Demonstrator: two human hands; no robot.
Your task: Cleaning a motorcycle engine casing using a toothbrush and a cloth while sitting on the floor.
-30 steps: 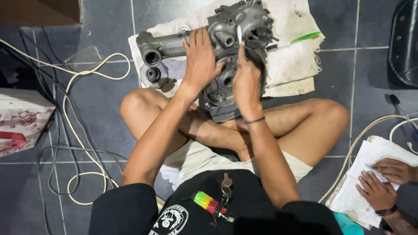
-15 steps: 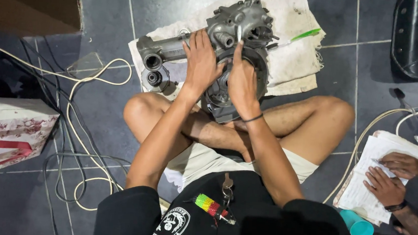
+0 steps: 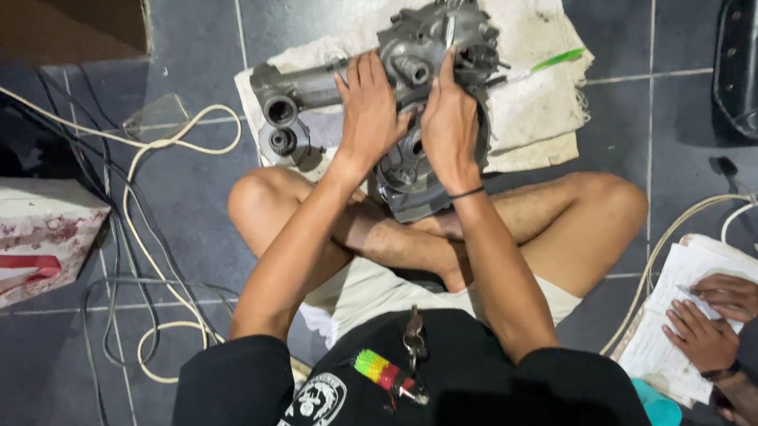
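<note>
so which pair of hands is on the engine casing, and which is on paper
The person's own left hand and right hand press on the grey engine casing ahead of the crossed legs. The co-worker's hands, at the frame's right edge, rest on white paper sheets.

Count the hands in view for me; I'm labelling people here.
4: left hand and right hand on the engine casing; two of another person's hands on papers, right edge.

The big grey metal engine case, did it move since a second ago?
No. The grey metal engine case lies on the same spot of the dirty white cloth, beside the green-handled tool; only the camera shifted slightly. Both hands rest on it.
</note>
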